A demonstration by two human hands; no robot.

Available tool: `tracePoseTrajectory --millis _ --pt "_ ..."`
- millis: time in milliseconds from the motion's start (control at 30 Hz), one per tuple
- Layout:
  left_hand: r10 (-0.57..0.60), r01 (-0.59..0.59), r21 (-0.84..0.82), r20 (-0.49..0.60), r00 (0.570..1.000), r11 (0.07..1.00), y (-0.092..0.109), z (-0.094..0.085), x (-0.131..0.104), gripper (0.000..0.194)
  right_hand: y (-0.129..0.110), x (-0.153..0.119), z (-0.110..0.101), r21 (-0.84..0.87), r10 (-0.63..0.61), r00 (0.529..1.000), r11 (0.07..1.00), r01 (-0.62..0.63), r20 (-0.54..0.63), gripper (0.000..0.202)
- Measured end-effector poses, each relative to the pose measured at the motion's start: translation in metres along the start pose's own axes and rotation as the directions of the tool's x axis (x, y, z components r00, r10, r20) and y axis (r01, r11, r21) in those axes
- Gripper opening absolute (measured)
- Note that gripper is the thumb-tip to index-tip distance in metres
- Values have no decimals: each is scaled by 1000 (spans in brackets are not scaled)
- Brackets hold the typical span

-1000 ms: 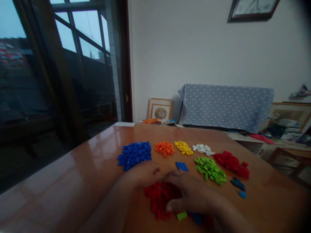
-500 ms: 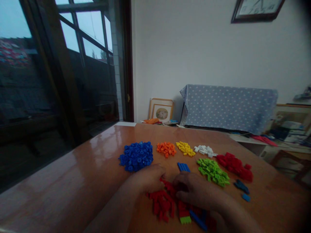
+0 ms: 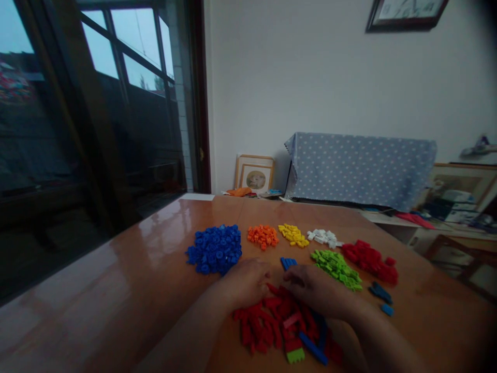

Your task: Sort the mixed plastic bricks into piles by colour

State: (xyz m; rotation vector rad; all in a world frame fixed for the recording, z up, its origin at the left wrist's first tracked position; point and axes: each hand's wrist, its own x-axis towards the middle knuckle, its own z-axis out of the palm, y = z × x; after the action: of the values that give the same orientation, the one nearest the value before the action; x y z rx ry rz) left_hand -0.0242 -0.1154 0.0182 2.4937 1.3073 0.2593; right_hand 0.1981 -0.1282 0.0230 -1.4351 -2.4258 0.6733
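My left hand (image 3: 248, 282) hovers at the upper left edge of a heap of red bricks (image 3: 258, 326). Its fingers are curled together, and anything between them is hidden. My right hand (image 3: 312, 290) is just across from it over the heap's far side, fingers bent inward; I cannot make out what they hold. Among the red pieces lie a long blue strip (image 3: 312, 348) and a lime green brick (image 3: 295, 355) at the near edge. Several blue strips (image 3: 288, 263) lie side by side just beyond my right fingertips.
Sorted piles stand farther back on the brown table (image 3: 155, 269): blue round pieces (image 3: 215, 248), orange (image 3: 263, 236), yellow (image 3: 293, 235), white (image 3: 324, 237), lime green (image 3: 337, 268) and red (image 3: 370, 260). Dark blue pieces (image 3: 380, 292) and a small blue brick (image 3: 387, 309) lie at right.
My right hand has drawn back from the red heap toward the far side, uncovering more red pieces. My left hand has shifted only slightly. The view has turned a little.
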Motion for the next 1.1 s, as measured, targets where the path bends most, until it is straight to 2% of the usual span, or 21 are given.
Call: tracePoseTrajectory --millis 67,167,333,467,567,667,833,1100 --pt "30 -30 7 -25 999 1000 1 8 3 16 1 1 0 2 8 1000 1000 -8 -8 19" --pt "33 -33 -3 -6 999 999 4 12 5 12 2 1 1 9 30 999 1000 -30 -22 22" --pt "-15 14 -30 -27 1000 999 1 0 2 10 2 3 1 -17 34 996 999 -35 -80 19" --pt "-152 151 -19 -55 987 988 -11 -8 1 10 3 5 1 -8 57 994 998 -58 -95 17" --pt "-270 277 61 -104 957 959 -18 -8 3 9 3 6 3 10 55 995 998 -55 -78 18" --pt "-323 336 104 -126 938 936 -22 -4 8 13 3 7 6 18 56 996 998 -55 -70 18" --pt "-327 339 95 -123 937 936 -28 0 10 20 4 9 5 16 57 996 998 -56 -75 18" --pt "-266 279 95 -127 956 956 -33 10 14 19 3 9 2 -118 201 977 971 -208 -67 15"
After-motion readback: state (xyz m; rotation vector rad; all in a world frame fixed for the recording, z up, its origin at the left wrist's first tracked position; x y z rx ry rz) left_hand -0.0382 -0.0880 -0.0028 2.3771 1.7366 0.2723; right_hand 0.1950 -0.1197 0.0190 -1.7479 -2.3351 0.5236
